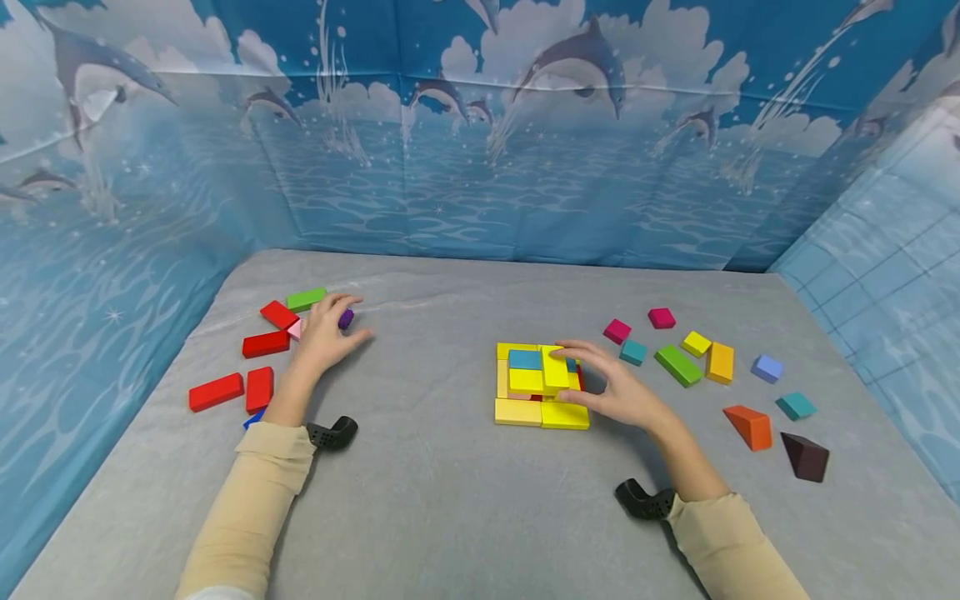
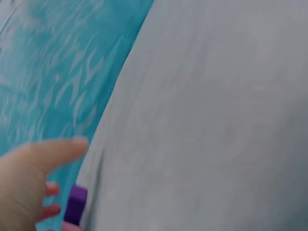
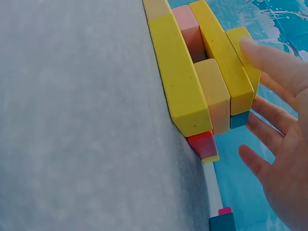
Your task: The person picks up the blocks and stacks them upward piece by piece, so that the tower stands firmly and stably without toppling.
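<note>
A low structure of yellow, pale wooden, blue and red blocks (image 1: 519, 412) stands on the grey cloth. My right hand (image 1: 618, 393) pinches a yellow block (image 1: 555, 369) on its top layer, thumb at the near end and fingertips at the far end. In the right wrist view the thumb lies against that block (image 3: 246, 53). To the left, my left hand (image 1: 324, 337) is spread, thumb apart from the fingers, around a small purple block (image 1: 346, 318). The left wrist view shows this purple block (image 2: 75, 204) beside the fingertips.
Left of my left hand lie red blocks (image 1: 216, 392), a green block (image 1: 306, 300), a pink piece and a blue one partly hidden by the wrist. Right of the structure are several loose pieces, including a green block (image 1: 678, 366), an orange wedge (image 1: 749, 427) and a dark brown wedge (image 1: 806, 457).
</note>
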Motion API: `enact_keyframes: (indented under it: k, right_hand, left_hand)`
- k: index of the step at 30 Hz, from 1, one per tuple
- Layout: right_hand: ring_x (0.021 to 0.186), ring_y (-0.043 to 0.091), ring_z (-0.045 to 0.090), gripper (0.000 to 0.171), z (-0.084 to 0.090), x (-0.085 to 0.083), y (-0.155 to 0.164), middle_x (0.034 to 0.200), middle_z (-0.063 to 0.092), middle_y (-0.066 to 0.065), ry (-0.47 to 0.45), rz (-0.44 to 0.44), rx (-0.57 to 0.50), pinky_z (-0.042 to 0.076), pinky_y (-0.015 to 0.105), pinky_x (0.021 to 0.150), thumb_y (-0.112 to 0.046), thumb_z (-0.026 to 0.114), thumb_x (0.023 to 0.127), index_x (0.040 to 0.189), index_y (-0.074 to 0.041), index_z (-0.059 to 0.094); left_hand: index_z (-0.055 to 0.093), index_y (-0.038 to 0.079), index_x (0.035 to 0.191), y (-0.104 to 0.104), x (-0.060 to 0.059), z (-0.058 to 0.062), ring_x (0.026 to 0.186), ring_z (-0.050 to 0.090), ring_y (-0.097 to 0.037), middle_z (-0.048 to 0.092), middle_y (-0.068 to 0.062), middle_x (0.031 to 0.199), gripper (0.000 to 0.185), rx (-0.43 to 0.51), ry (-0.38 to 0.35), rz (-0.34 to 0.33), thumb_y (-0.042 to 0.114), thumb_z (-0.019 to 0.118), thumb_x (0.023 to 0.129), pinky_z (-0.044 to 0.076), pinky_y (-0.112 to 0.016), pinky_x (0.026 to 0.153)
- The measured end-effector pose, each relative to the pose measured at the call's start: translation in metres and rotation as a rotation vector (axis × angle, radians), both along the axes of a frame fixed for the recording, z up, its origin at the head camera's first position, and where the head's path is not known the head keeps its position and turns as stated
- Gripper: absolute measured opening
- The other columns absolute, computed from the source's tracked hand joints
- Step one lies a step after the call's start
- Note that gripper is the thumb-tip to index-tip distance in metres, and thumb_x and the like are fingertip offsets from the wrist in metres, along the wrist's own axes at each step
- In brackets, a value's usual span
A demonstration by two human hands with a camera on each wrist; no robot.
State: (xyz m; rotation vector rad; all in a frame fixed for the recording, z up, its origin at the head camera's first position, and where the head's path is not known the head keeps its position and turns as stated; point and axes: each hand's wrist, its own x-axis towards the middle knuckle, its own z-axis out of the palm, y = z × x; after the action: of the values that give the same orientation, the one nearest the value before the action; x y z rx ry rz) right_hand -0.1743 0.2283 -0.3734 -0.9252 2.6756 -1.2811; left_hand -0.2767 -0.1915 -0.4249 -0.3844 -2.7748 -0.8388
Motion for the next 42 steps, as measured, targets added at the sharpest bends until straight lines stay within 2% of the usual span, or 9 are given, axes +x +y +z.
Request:
enact_keyframes:
  k: [3, 7, 11, 15, 18, 22, 30, 36, 42]
  right_hand:
    - [0.122, 0.038, 0.036, 0.049, -0.005, -0.002, 0.002, 0.134, 0.04, 0.024, -0.01, -0.006, 0.009, 0.031, 0.06, 0.096, -0.001, 0.069, 0.078, 0.124, 0.004, 0.05]
    - [0.123, 0.035, 0.036, 0.051, -0.022, -0.011, 0.01, 0.136, 0.039, 0.019, -0.011, -0.015, 0.005, 0.032, 0.059, 0.096, -0.002, 0.069, 0.079, 0.126, -0.001, 0.05]
    - [0.125, 0.03, 0.036, 0.052, -0.03, -0.016, 0.014, 0.138, 0.04, 0.012, -0.011, -0.017, -0.001, 0.034, 0.054, 0.097, -0.009, 0.07, 0.08, 0.128, -0.008, 0.05]
    - [0.124, 0.028, 0.037, 0.051, -0.031, -0.016, 0.015, 0.138, 0.04, 0.01, -0.008, -0.007, -0.005, 0.035, 0.052, 0.097, -0.014, 0.07, 0.081, 0.128, -0.012, 0.051]
    - [0.124, 0.029, 0.038, 0.051, -0.031, -0.016, 0.015, 0.137, 0.041, 0.011, 0.001, -0.004, -0.004, 0.035, 0.054, 0.096, -0.014, 0.07, 0.081, 0.128, -0.011, 0.051]
    - [0.123, 0.029, 0.038, 0.051, -0.032, -0.016, 0.016, 0.136, 0.041, 0.011, 0.003, -0.01, -0.002, 0.036, 0.054, 0.096, -0.015, 0.07, 0.081, 0.128, -0.011, 0.051]
    - [0.124, 0.028, 0.038, 0.051, -0.033, -0.016, 0.016, 0.136, 0.042, 0.01, -0.003, -0.019, -0.005, 0.036, 0.052, 0.097, -0.016, 0.071, 0.08, 0.128, -0.012, 0.051]
    - [0.123, 0.029, 0.038, 0.051, -0.028, -0.014, 0.014, 0.135, 0.042, 0.012, -0.007, -0.022, 0.0, 0.036, 0.053, 0.096, -0.013, 0.07, 0.081, 0.128, -0.009, 0.051]
    - [0.122, 0.032, 0.039, 0.051, -0.02, -0.01, 0.01, 0.134, 0.043, 0.016, -0.017, -0.018, -0.011, 0.037, 0.055, 0.094, -0.008, 0.069, 0.08, 0.127, -0.004, 0.05]
  left_hand:
    - [0.051, 0.009, 0.126, -0.011, -0.001, -0.005, 0.121, 0.03, -0.042, 0.036, -0.023, 0.133, 0.052, -0.032, -0.01, 0.118, 0.028, 0.067, 0.081, 0.021, -0.059, 0.097]
    - [0.052, 0.007, 0.125, -0.015, 0.0, -0.007, 0.119, 0.03, -0.043, 0.034, -0.026, 0.13, 0.05, -0.056, -0.014, 0.207, 0.028, 0.065, 0.082, 0.021, -0.056, 0.096]
    - [0.053, 0.006, 0.124, -0.014, 0.0, -0.006, 0.113, 0.034, -0.044, 0.036, -0.028, 0.126, 0.048, -0.066, -0.021, 0.235, 0.03, 0.063, 0.084, 0.023, -0.055, 0.094]
    - [0.055, 0.005, 0.121, -0.013, 0.0, -0.007, 0.112, 0.035, -0.043, 0.037, -0.028, 0.125, 0.045, -0.025, -0.012, 0.203, 0.027, 0.064, 0.083, 0.024, -0.055, 0.093]
    - [0.058, 0.003, 0.117, -0.008, 0.0, -0.007, 0.114, 0.035, -0.041, 0.038, -0.026, 0.125, 0.042, 0.05, 0.022, 0.114, 0.022, 0.068, 0.081, 0.028, -0.054, 0.094]
    - [0.061, 0.002, 0.114, 0.011, 0.001, -0.003, 0.117, 0.035, -0.038, 0.041, -0.022, 0.126, 0.04, 0.152, 0.073, -0.071, 0.014, 0.071, 0.078, 0.034, -0.054, 0.094]
    - [0.065, 0.002, 0.108, 0.08, 0.013, 0.011, 0.113, 0.043, -0.032, 0.047, -0.018, 0.125, 0.038, 0.289, 0.126, -0.414, 0.008, 0.076, 0.073, 0.037, -0.049, 0.092]
    - [0.066, 0.007, 0.108, 0.132, 0.026, 0.016, 0.116, 0.043, -0.026, 0.047, -0.013, 0.127, 0.036, 0.281, 0.093, -0.593, 0.013, 0.075, 0.074, 0.039, -0.042, 0.095]
    - [0.065, 0.008, 0.111, 0.165, 0.035, 0.017, 0.12, 0.038, -0.024, 0.045, -0.011, 0.129, 0.035, 0.256, 0.016, -0.73, 0.014, 0.073, 0.077, 0.038, -0.038, 0.097]
